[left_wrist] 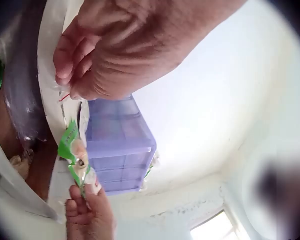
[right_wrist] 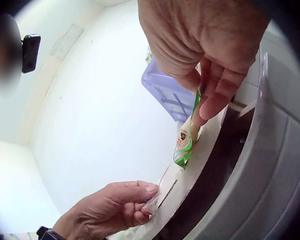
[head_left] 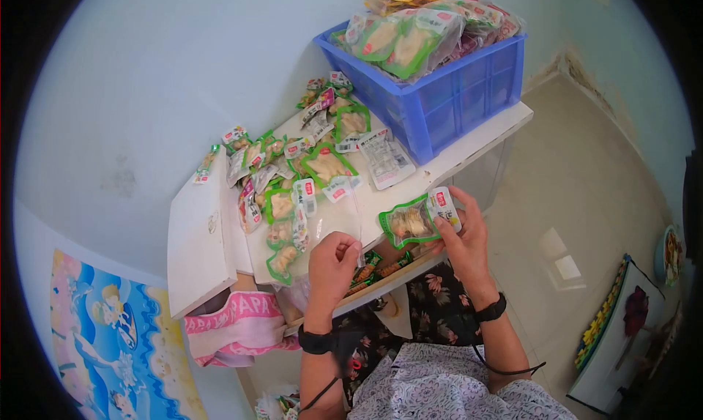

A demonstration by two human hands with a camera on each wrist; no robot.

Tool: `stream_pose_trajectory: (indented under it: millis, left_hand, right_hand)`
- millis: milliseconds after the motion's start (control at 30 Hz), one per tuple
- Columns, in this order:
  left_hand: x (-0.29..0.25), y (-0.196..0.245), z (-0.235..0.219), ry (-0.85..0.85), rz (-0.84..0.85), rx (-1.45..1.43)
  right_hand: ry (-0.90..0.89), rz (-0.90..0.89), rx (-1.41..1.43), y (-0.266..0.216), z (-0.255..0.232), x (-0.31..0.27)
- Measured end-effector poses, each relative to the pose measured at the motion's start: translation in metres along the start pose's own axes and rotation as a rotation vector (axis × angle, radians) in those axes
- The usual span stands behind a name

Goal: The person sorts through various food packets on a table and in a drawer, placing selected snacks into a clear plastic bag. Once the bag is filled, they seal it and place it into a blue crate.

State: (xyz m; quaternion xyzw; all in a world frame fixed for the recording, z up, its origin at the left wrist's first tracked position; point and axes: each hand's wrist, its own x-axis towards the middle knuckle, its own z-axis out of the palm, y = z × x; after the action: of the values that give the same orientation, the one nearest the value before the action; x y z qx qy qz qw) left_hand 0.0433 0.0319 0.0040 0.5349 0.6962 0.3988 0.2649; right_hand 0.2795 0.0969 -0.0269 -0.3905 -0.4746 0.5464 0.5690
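My right hand (head_left: pixel 466 244) grips a vacuum-sealed snack packet (head_left: pixel 410 222) by its white printed end, over the front edge of the white table (head_left: pixel 432 169). The packet has a green border and a clear window with pale, ridged food inside. In the left wrist view this packet (left_wrist: pixel 76 155) hangs edge-on from the fingertips. To its left, my left hand (head_left: pixel 331 268) pinches a bit of thin clear plastic (right_wrist: pixel 150 204) between thumb and fingers. Many similar green-edged packets (head_left: pixel 327 165) lie in a loose heap on the tabletop beyond my left hand.
A blue plastic crate (head_left: pixel 465 90) heaped with larger packets stands at the table's back right. Under the front edge, an open drawer (head_left: pixel 388 279) holds more packets. A pink and white towel (head_left: pixel 234 323) hangs at the left. Tiled floor (head_left: pixel 578 178) lies to the right.
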Motion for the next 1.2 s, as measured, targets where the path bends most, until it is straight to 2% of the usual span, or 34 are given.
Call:
stream_pose_trajectory:
  millis: [67, 167, 367, 467, 667, 867, 1000, 1100, 1133, 1200]
  left_hand:
    - [-0.002, -0.001, -0.007, -0.035, -0.102, -0.275]
    - [-0.006, 0.004, -0.014, -0.012, -0.122, -0.437]
    - [-0.009, -0.005, -0.018, 0.002, -0.074, -0.55]
    - [-0.012, 0.001, -0.015, 0.05, -0.057, -0.514]
    - [-0.016, 0.005, -0.005, 0.22, 0.233, -0.226]
    - [-0.026, 0.033, -0.004, 0.301, 0.317, 0.055]
    - [-0.032, 0.038, 0.004, 0.374, 0.377, 0.118]
    - [-0.031, 0.041, 0.004, 0.407, 0.402, 0.168]
    - [-0.03, 0.039, 0.005, 0.43, 0.436, 0.198]
    - [-0.028, 0.04, 0.004, 0.462, 0.46, 0.234]
  right_hand:
    - [0.002, 0.001, 0.017, -0.002, 0.001, 0.0]
    - [-0.017, 0.03, 0.086, 0.001, -0.001, 0.002]
    - [-0.036, -0.015, 0.276, -0.016, 0.017, 0.0]
    - [-0.047, -0.014, 0.321, -0.031, 0.034, 0.0]
    - [-0.101, -0.075, 0.144, -0.026, 0.058, 0.003]
    - [-0.142, -0.044, -0.02, -0.023, 0.067, 0.001]
    - [-0.102, 0.004, 0.258, -0.028, 0.077, 0.005]
    - [-0.246, 0.183, 0.273, -0.016, 0.085, 0.005]
    - [-0.275, 0.215, 0.341, -0.007, 0.091, 0.003]
    - [-0.36, 0.277, 0.29, -0.001, 0.094, 0.003]
